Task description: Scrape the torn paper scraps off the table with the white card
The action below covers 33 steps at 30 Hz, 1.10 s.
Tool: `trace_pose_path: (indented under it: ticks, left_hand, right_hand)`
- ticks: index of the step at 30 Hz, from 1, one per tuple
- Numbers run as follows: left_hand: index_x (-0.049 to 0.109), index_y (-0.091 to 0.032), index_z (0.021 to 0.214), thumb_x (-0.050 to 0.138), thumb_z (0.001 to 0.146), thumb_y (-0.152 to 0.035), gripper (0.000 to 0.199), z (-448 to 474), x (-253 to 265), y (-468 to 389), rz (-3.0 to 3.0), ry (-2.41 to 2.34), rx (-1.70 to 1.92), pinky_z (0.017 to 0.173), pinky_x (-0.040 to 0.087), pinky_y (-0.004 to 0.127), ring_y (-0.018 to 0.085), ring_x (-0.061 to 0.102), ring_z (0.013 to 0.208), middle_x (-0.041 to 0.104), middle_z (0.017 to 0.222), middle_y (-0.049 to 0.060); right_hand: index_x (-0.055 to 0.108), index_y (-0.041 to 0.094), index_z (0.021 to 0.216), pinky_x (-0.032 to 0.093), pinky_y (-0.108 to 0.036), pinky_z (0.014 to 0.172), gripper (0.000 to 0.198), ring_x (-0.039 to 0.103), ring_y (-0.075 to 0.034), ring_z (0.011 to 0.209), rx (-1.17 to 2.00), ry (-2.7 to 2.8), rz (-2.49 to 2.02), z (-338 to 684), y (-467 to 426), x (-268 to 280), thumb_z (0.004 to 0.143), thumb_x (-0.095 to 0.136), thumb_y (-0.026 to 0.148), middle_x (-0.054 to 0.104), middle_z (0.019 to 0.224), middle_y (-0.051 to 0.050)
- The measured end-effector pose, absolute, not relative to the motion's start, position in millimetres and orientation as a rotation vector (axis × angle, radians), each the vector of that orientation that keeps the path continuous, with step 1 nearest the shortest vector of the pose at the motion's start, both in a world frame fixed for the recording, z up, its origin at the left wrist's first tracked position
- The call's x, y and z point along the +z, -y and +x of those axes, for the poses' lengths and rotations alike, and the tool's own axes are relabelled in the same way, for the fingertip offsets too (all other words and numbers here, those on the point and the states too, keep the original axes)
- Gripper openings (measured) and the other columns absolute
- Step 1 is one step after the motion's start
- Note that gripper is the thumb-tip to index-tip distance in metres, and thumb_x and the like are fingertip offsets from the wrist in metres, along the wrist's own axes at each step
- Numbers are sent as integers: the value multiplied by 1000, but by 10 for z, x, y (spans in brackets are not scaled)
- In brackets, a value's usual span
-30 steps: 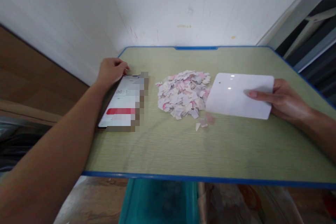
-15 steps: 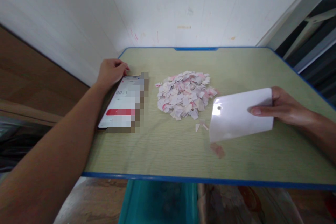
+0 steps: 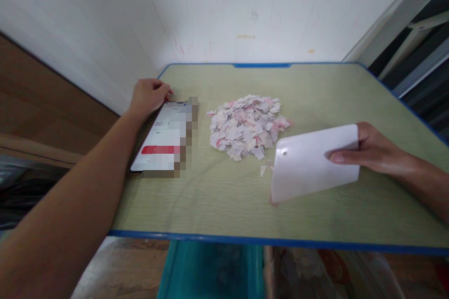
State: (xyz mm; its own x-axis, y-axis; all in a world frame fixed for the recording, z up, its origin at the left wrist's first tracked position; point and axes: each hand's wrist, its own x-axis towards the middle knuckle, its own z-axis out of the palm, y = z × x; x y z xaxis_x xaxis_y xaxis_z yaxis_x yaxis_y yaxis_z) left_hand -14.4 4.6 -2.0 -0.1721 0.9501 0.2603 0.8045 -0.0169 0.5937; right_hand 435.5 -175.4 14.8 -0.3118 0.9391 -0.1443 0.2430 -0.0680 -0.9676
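We see the right hand [image 3: 373,148] grasping a white card [image 3: 312,163], its long axis extending leftward toward scraps [image 3: 263,170] beside the paper pile [image 3: 245,127] on the table [image 3: 210,205]; whether the left hand [image 3: 149,95] holds anything we cannot tell.

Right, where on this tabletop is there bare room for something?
Bare: behind the paper pile, up to the far blue edge; also along the near blue edge, between phone and white card. Crowded: around phone and left hand; right of the pile, where the right hand holds the card.
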Motion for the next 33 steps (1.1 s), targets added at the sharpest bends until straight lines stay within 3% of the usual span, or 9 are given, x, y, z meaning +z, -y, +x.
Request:
trace_pose_path:
  ticks: [4,12,21,33]
  left_hand:
    - [65,-14,71,55,76,-21,13,-140,-23,-45,1867,-2025,973,56,35,25,12,49,56,55,60,0]
    - [66,-14,74,54,76,-22,15,-152,-37,-48,1856,-2034,956,55,34,24,12,49,57,55,61,0]
    - [68,-11,77,54,77,-21,17,-161,-41,-49,1877,-2037,958,54,33,23,10,47,56,55,61,0]
    - [69,-10,76,55,76,-20,16,-190,-74,-97,1883,-2007,1001,54,33,23,11,48,55,54,59,0]
  right_hand:
    - [83,27,72,49,-19,43,13,65,-13,49,1378,1447,-1274,4414,1734,128,61,88,27,76,66,2]
    - [83,26,72,51,-18,46,18,64,-12,50,1451,1597,-1270,4255,1787,162,55,90,22,76,65,3]
    - [77,24,59,46,-18,35,24,59,-11,40,1187,1145,-1353,4324,1688,139,48,95,36,71,55,2]
    - [79,25,62,46,-18,37,22,60,-11,41,1236,1295,-1347,4410,1684,99,50,94,36,72,56,2]
